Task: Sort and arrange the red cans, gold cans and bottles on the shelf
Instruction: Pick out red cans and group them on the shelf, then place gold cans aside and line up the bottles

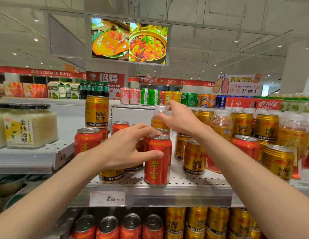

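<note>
Gripping the front red can [158,161] with my left hand [126,147]: thumb on its side, fingertips on the rim, can upright, long axis vertical, label facing me, near the shelf's front edge [150,194] above the price tag [107,198]. Behind the red can, my right hand [179,118] closes thumb and fingers around the neck of an upright bottle [159,118], cap up. Gold cans [194,157] stand right of the red can.
</note>
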Motion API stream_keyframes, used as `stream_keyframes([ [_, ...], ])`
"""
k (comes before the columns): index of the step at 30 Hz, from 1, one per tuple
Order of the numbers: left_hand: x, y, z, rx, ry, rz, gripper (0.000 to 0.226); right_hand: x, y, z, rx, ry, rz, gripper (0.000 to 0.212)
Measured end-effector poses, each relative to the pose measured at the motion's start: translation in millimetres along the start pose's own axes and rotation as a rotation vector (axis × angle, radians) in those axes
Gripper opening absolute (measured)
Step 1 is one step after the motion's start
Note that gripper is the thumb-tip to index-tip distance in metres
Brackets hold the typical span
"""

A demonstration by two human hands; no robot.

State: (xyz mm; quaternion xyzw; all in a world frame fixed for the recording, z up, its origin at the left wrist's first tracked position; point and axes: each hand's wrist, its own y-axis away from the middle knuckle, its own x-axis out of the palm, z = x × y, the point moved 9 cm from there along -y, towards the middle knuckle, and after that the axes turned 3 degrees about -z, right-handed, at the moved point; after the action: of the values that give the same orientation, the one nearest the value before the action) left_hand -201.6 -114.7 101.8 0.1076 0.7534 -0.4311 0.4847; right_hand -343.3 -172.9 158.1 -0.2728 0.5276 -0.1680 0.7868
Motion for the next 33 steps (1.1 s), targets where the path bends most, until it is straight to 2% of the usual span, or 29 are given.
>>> stream_keyframes([
  [2, 0, 0, 1, -0.006, 0.002, 0.005, 0.072, 16, -9, -5, 0.070, -0.003, 0.055, 0.078],
  [3, 0, 0, 2, -0.008, 0.003, 0.008, 0.073, 20, -11, -8, 0.104, -0.033, 0.072, 0.075],
  [6, 1, 2, 2, -0.006, 0.008, 0.017, 0.075, 31, -12, -17, 0.149, -0.148, 0.153, 0.045],
  [9, 0, 2, 1, -0.004, 0.033, 0.003, 0.074, 38, -11, -23, 0.139, -0.222, 0.196, 0.048],
  [13, 0, 1, -1, 0.001, 0.026, 0.002, 0.073, 37, -11, -31, 0.152, -0.248, 0.141, 0.067],
  [17, 1, 2, -1, 0.013, 0.024, 0.012, 0.079, 15, -12, -34, 0.099, -0.234, 0.003, 0.078],
  [20, 3, 2, -1, 0.032, -0.008, 0.027, 0.086, -10, -13, -32, 0.050, -0.268, -0.098, 0.078],
  [26, 4, 0, -1, 0.029, -0.033, 0.032, 0.087, -61, -2, -35, 0.014, -0.415, -0.266, 0.076],
  [33, 9, -8, -3, 0.004, -0.173, 0.020, 0.089, -100, 12, -41, 0.017, -0.554, -0.314, 0.066],
])
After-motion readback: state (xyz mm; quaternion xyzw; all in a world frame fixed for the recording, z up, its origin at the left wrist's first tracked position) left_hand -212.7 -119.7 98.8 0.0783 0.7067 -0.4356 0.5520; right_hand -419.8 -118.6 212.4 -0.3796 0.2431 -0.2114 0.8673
